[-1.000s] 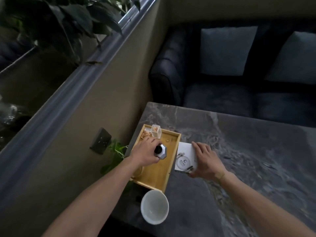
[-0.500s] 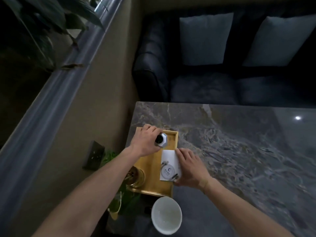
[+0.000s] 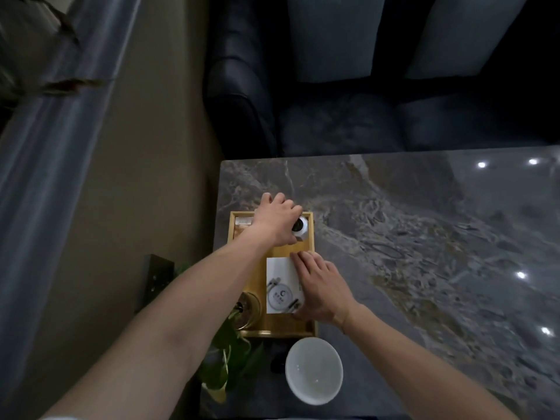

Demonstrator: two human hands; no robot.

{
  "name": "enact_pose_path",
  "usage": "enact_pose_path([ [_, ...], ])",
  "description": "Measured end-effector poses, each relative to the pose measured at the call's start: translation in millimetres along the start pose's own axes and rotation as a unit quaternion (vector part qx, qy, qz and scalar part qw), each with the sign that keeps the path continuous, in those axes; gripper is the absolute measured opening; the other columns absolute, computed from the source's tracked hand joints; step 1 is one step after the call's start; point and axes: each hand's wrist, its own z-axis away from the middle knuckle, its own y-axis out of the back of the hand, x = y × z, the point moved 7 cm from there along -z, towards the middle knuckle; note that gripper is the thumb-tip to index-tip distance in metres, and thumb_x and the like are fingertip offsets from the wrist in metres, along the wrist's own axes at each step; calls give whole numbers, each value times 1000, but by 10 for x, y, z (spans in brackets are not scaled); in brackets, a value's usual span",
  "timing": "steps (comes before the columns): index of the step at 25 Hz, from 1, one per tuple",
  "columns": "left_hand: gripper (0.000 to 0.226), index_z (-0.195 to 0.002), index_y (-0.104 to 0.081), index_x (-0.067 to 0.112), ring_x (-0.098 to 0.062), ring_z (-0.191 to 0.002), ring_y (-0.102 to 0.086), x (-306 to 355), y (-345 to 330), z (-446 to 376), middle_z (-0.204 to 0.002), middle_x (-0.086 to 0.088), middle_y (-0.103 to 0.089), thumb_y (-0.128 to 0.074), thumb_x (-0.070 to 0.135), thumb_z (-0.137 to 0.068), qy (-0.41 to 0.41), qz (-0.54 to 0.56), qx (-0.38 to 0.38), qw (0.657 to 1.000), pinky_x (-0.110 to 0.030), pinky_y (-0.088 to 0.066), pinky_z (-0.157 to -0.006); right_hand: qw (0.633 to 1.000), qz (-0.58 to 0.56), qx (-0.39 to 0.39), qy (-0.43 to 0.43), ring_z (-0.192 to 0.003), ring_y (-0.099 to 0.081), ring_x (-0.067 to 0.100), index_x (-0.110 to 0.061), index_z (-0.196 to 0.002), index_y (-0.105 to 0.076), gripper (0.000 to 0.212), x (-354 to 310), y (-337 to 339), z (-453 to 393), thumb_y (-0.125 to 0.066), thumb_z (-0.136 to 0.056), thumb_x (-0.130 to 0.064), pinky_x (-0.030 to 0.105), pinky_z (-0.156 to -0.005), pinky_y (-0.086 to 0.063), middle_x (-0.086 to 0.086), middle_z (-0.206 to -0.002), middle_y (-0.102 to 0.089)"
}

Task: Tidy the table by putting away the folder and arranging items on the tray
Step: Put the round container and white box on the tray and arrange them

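Observation:
A wooden tray (image 3: 312, 253) lies at the left edge of the grey marble table (image 3: 424, 237). My left hand (image 3: 277, 221) grips a small silver bottle with a black cap (image 3: 300, 228) at the tray's far right corner. My right hand (image 3: 319, 286) rests with straight fingers on a white card with a round logo (image 3: 280, 283) that lies flat inside the tray. A clear glass jar (image 3: 249, 309) stands in the tray's near left corner. A small glass container (image 3: 244, 222) sits at the far left corner, partly hidden by my left hand.
A white bowl (image 3: 313, 369) stands on the table just in front of the tray. A green plant (image 3: 225, 353) pokes up left of the table edge. A dark sofa (image 3: 363, 86) with cushions lies beyond the table. A wall runs along the left.
My left hand has carried the bottle from mid-tray to the tray's far right corner. My right hand has slid the white card off the table into the tray.

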Motion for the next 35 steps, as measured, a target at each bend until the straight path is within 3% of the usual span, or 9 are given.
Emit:
enact_pose_path([
  [14, 50, -124, -52, 22, -27, -123, -42, 47, -217, -125, -126, -3, -57, -65, 41, -80, -10, -26, 3, 1000, -50, -24, -102, 1000, -4, 3, -8, -143, -23, 31, -10, -152, -10, 124, 24, -140, -157, -71, -62, -70, 47, -119, -23, 12, -154, -28],
  [30, 51, -124, -54, 20, -25, -120, -44, 88, -322, -256, -127, -3, -52, -64, 46, -82, -13, -55, 26, 998, -50, -23, -103, 1000, 0, -8, 2, -147, -12, 29, -10, -153, -4, 127, 124, -192, -262, -70, -63, -71, 52, -120, -17, 12, -160, -17],
  [35, 55, -130, -48, 21, -26, -124, -43, 86, -300, -241, -130, -3, -52, -64, 45, -83, -28, -58, 24, 998, -51, -21, -106, 1000, -3, -26, -11, -150, 0, 29, -13, -153, 4, 129, 141, -211, -267, -69, -64, -70, 57, -120, -11, 9, -163, -6],
])
